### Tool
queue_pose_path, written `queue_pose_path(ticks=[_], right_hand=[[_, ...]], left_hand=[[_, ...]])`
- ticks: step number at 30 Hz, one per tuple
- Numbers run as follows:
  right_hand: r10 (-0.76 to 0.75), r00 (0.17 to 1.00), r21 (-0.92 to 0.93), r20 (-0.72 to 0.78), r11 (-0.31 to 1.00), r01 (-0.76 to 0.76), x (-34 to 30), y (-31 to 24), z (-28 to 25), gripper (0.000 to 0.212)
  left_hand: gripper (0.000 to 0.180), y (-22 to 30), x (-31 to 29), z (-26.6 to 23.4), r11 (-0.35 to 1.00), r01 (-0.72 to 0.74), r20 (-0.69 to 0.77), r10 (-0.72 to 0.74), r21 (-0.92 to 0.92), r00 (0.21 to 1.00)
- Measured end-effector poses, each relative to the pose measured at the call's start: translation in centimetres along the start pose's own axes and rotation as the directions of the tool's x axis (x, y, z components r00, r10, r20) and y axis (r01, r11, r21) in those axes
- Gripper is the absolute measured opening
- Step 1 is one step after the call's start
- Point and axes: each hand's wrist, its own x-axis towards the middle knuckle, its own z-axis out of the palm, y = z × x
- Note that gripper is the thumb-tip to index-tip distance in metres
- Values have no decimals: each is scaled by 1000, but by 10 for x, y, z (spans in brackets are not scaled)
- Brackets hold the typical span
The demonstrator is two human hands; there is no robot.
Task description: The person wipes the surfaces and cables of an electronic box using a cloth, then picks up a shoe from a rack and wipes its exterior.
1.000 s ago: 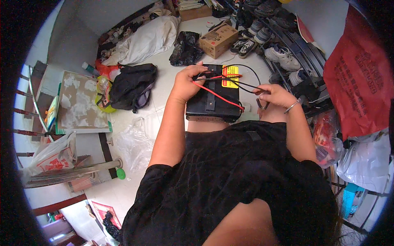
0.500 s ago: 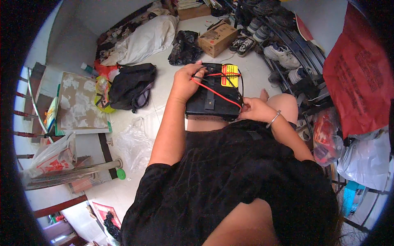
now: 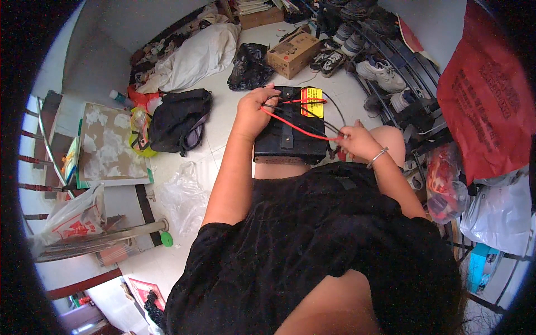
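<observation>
A black box-shaped device [image 3: 272,146] with a strap down its middle and a yellow-and-red label [image 3: 312,103] rests on my lap. Red and black cables [image 3: 304,131] loop over its top. My left hand [image 3: 257,110] is closed at the box's upper left edge, gripping the cables where they bunch together. Off the box's right side, my right hand [image 3: 357,142] pinches the far end of the cable loop and holds it out from the box. Its lower fingertips are partly hidden, and a bracelet [image 3: 377,157] circles that wrist.
A black backpack [image 3: 177,120] lies on the floor to the left, beside a stained board [image 3: 111,139]. Ahead are a black plastic bag [image 3: 249,66] and a cardboard box [image 3: 293,53]. A shoe rack [image 3: 399,70] with several shoes and a red bag [image 3: 480,100] stand at the right.
My right hand has moved slightly right and up, away from the box's edge, drawing the cable loop out with it. My left hand has stayed in place.
</observation>
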Motion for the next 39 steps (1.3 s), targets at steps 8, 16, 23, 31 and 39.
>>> queue_pose_path(ticks=[8, 16, 23, 31, 39], right_hand=[[-15, 776, 11, -630, 1000, 28, 13, 11, -33, 16], [-340, 682, 358, -648, 654, 666, 5, -55, -69, 27], [-204, 908, 930, -367, -107, 352, 8, -45, -69, 17], [-34, 817, 626, -576, 624, 468, 10, -71, -60, 34], [-635, 772, 355, 28, 729, 586, -8, -115, -48, 40]], left_hand=[[14, 11, 5, 5, 1000, 20, 63, -21, 23, 998], [23, 11, 5, 0, 998, -15, 110, 8, 61, 994], [15, 9, 0, -1, 999, -9, 51, 7, 49, 999], [15, 6, 1, 2, 999, -34, 46, 33, 17, 998], [25, 5, -4, -2, 1000, -8, 42, 8, -6, 999]])
